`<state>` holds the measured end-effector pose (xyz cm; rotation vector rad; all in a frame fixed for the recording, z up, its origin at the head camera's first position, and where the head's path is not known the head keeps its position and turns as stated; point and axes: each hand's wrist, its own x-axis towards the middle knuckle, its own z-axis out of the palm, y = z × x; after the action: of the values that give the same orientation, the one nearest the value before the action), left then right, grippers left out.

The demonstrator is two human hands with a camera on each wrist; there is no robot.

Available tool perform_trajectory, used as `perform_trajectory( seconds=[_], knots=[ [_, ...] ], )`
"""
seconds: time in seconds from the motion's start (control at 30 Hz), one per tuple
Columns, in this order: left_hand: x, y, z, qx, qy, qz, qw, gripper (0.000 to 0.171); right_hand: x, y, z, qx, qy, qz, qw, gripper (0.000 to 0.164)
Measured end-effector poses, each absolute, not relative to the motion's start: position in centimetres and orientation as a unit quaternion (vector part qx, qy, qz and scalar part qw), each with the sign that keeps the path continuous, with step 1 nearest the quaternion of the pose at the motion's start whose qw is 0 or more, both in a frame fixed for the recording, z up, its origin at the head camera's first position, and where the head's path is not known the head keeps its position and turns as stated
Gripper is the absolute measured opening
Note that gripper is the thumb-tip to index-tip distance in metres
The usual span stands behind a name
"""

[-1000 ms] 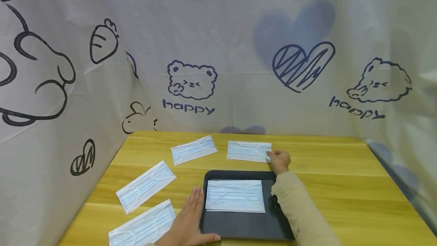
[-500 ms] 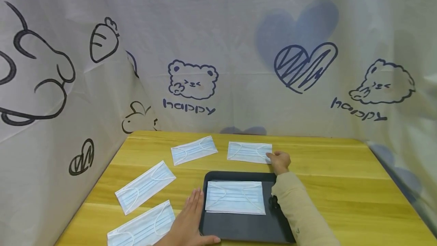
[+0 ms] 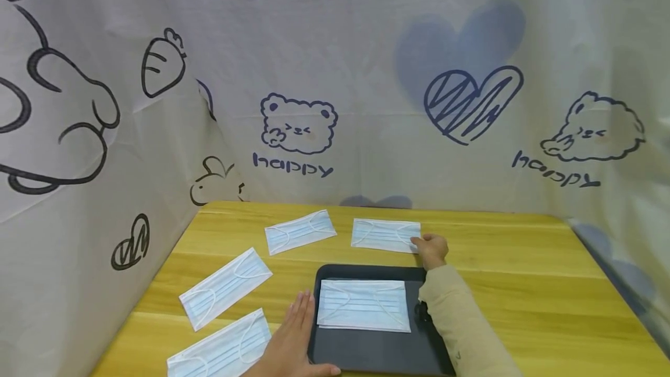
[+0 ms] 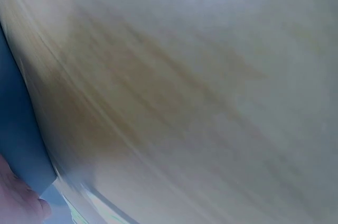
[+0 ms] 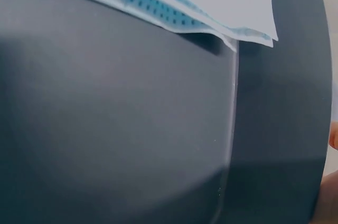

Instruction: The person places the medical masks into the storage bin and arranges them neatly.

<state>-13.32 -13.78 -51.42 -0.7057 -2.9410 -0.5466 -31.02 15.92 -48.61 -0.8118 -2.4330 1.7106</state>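
A dark grey tray (image 3: 379, 351) holds flat stacked face masks (image 3: 363, 305), blue and white with ear loops. My left hand (image 3: 291, 339) rests at its left side, fingers straight along the rim and thumb by the near corner. In the left wrist view, part of a hand (image 4: 18, 200) shows beside the dark tray (image 4: 18, 113). Beyond the tray, my right hand (image 3: 432, 250) pinches the right end of another face mask (image 3: 384, 235) that lies on the table. The right wrist view has the tray (image 5: 116, 108) and stacked mask edges (image 5: 174, 2), not the pinch.
More face masks lie on the yellow wooden table (image 3: 523, 284): one at the back (image 3: 300, 232), one at the left (image 3: 226, 288) and one at the near left (image 3: 222, 348), partly covered by my left hand. A printed curtain (image 3: 366, 74) hangs behind the table.
Both hands keep their places, the right still at the back mask's end and the left at the tray. The whole view has shifted slightly.
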Motion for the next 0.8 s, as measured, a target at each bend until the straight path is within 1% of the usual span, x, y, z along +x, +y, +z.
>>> perform_trajectory(
  seconds=[0.3,0.4,0.53,0.6,0.8],
  knots=[
    [-13.28,-13.76,-51.95,-0.247,-0.947,-0.175,0.106,0.124,-31.14,16.12,-48.73,-0.254,-0.793,0.553,0.007,0.048],
    [-13.32,-13.72,-52.00,-0.242,-0.950,-0.172,0.098,0.124,-31.12,16.17,-48.63,-0.250,-0.798,0.548,0.004,0.049],
    [-13.44,-13.77,-51.97,-0.235,-0.954,-0.172,0.068,0.126,-31.09,16.22,-48.61,-0.242,-0.807,0.538,0.002,0.049],
    [-13.47,-13.81,-52.00,-0.235,-0.955,-0.168,0.061,0.126,-31.11,16.22,-48.70,-0.240,-0.814,0.530,0.002,0.049],
    [-13.62,-14.02,-52.22,-0.246,-0.953,-0.165,0.070,0.126,-31.32,16.13,-49.11,-0.246,-0.842,0.480,0.008,0.046]
  ],
)
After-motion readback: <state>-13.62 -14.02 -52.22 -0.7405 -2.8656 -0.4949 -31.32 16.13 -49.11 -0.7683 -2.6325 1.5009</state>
